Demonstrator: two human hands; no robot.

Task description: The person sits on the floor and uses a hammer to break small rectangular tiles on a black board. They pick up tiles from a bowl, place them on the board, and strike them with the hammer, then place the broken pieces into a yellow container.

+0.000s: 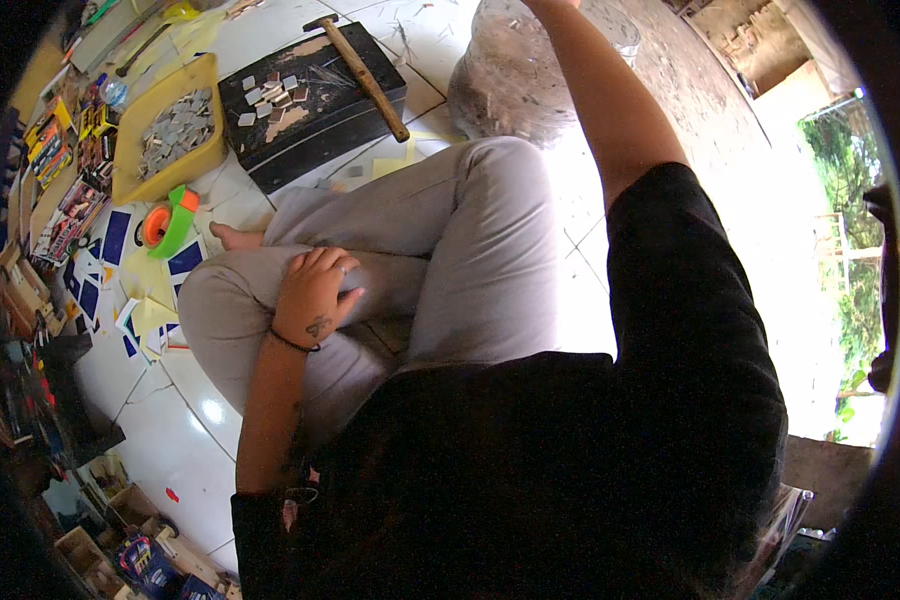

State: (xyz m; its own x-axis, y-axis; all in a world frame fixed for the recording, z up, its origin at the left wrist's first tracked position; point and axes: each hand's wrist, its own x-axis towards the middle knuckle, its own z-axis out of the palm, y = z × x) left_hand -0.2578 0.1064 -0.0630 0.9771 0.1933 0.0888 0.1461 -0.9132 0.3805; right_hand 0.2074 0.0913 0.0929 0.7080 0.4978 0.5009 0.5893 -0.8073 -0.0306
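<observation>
Folded grey trouser legs [495, 250] were noted nearside of the black block [320, 145]. Right of it, a translucent plastic sack [500, 90] was seen, just nearside of the right hand [553, 3], the nearer one; grip untellable, cut off by view. On block, hammer [366, 75] was laid aslant. Left hand [315, 290] was rested on legs, unloaded, fingers loosely together.

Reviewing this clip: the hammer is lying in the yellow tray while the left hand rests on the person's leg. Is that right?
Not quite: the hammer lies across the black block, not in the yellow tray. The head view shows this, with the left hand resting on the person's leg, as you say.
</observation>
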